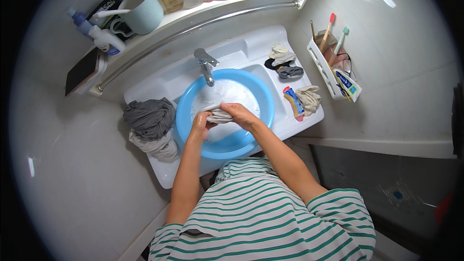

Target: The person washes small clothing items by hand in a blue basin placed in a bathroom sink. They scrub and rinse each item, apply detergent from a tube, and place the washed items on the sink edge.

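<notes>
Both my hands grip a wet, light grey piece of cloth (219, 115), bunched between them above a blue plastic basin (268, 116). My left hand (201, 126) holds its left end, and my right hand (240, 115) holds the right end with the thumb on top. Sudsy water (232, 90) with white foam fills the basin, which sits in a white ceramic sink (308, 117). Over the basin's far rim reaches the spout of a chrome faucet (206, 65). What the cloth is exactly cannot be made out.
Dark grey clothing (150, 117) and light grey fabric (156, 145) lie on the sink's left side. Several socks (284, 61), a beige cloth (308, 99) and a blue-yellow packet (293, 101) rest at right. A metal rail (199, 27) runs below a shelf (188, 13) of toiletries; a toothbrush holder (326, 69) hangs right.
</notes>
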Available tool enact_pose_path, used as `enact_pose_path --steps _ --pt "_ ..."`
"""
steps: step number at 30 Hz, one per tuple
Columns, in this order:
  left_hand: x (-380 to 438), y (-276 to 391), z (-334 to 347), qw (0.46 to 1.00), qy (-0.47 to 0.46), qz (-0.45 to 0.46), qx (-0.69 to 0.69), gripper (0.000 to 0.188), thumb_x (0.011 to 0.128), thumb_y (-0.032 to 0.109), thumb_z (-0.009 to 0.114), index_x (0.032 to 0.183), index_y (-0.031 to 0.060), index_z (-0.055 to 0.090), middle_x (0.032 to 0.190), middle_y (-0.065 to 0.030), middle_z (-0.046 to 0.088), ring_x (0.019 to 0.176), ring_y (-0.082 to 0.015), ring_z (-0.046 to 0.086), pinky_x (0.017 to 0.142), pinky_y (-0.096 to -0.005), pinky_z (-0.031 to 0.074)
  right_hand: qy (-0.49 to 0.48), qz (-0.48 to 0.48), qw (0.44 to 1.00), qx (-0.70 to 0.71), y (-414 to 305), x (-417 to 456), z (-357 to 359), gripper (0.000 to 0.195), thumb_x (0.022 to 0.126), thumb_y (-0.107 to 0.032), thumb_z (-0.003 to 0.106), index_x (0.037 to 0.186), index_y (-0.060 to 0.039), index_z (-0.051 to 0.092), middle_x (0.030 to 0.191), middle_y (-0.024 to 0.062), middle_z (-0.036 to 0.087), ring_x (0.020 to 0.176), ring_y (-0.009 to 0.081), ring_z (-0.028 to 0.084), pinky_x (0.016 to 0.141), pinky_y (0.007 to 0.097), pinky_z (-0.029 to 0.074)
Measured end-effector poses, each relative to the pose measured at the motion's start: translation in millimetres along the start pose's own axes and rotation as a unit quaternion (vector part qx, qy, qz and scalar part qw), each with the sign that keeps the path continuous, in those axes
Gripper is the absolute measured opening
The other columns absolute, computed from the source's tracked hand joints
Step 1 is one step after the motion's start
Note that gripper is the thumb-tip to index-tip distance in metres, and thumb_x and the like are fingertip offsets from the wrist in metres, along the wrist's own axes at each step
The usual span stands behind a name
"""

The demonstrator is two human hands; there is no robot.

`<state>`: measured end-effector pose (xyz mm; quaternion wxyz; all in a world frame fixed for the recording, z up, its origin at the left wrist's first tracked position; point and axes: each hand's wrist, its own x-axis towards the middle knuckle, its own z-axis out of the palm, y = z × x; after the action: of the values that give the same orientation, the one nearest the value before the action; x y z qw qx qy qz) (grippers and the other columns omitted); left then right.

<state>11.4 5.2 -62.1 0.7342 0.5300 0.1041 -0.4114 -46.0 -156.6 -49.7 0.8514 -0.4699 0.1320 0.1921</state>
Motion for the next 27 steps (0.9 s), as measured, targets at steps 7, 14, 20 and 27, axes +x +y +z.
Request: enact_pose_path --steps 7,14,20,27 --pt "-13 -2 15 0.962 -0.135 -0.082 -0.224 0.027 0.085 0.018 0.046 0.108 0.0050 0.053 0.096 -0.0084 0.062 0.082 -0.0196 0.060 0.065 -0.0305 0.053 0.140 0.048 0.988 -0.042 -18 2 4 0.048 0.085 -0.049 0.052 0.098 -0.0029 0.060 0.089 0.0067 0.062 0.081 0.0146 0.059 0.072 0.0290 0.048" --pt "-37 25 24 0.993 -0.109 -0.006 -0.034 0.030 0.089 0.018 0.048 0.114 0.0016 0.048 0.104 -0.0115 0.057 0.092 -0.0204 0.059 0.068 -0.0337 0.056 0.111 -0.092 0.967 -0.211 -8 2 -14 0.030 0.085 -0.035 0.058 0.092 -0.0060 0.058 0.082 0.0018 0.057 0.074 0.0079 0.053 0.066 0.0250 0.047" --pt "-41 31 -14 0.996 0.040 0.085 0.000 0.023 0.086 0.025 0.058 0.101 0.0072 0.056 0.088 -0.0027 0.061 0.075 -0.0121 0.060 0.061 -0.0241 0.053 0.145 -0.113 0.956 0.230 -34 -7 -32 0.022 0.090 -0.024 0.050 0.101 -0.0056 0.051 0.098 0.0062 0.059 0.090 0.0170 0.059 0.078 0.0328 0.050" --pt "-38 20 -1 0.991 0.103 0.081 -0.026 0.023 0.088 0.034 0.053 0.094 0.0127 0.058 0.077 0.0033 0.058 0.064 -0.0061 0.053 0.051 -0.0204 0.042 0.204 -0.154 0.952 0.169 -36 -9 -40 0.021 0.089 -0.026 0.054 0.098 -0.0066 0.053 0.090 0.0034 0.060 0.081 0.0130 0.059 0.076 0.0293 0.049"
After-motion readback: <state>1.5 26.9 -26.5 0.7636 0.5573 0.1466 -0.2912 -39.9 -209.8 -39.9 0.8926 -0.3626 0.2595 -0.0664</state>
